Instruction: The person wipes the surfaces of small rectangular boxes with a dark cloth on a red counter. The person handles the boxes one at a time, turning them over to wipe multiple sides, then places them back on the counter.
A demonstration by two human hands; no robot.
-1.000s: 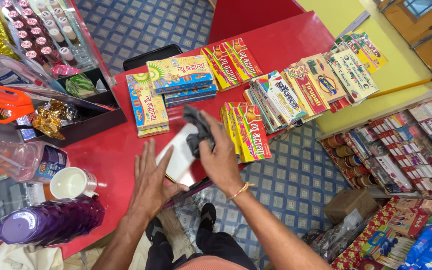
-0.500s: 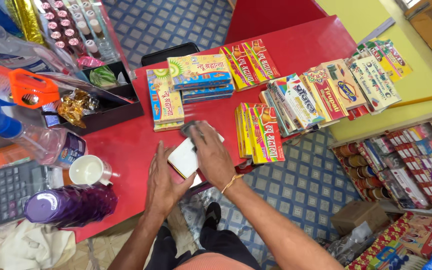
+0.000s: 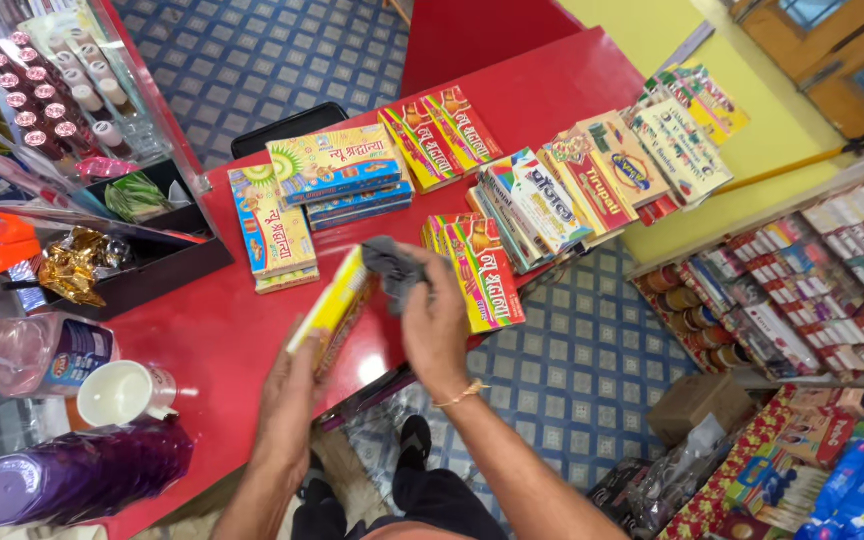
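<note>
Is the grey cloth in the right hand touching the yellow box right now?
Touching. The head view shows the grey cloth, bunched in the right hand, pressed against the upper end of the yellow box, with no gap between them.

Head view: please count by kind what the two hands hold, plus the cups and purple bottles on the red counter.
yellow box, in left hand: 1
grey cloth, in right hand: 1
white cup: 1
purple bottle: 1
Total: 4

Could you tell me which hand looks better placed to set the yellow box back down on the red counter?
Probably the left. The left hand already grips the yellow box from below, tilted over the red counter. The right hand is occupied, pressing a grey cloth against the box.
</note>
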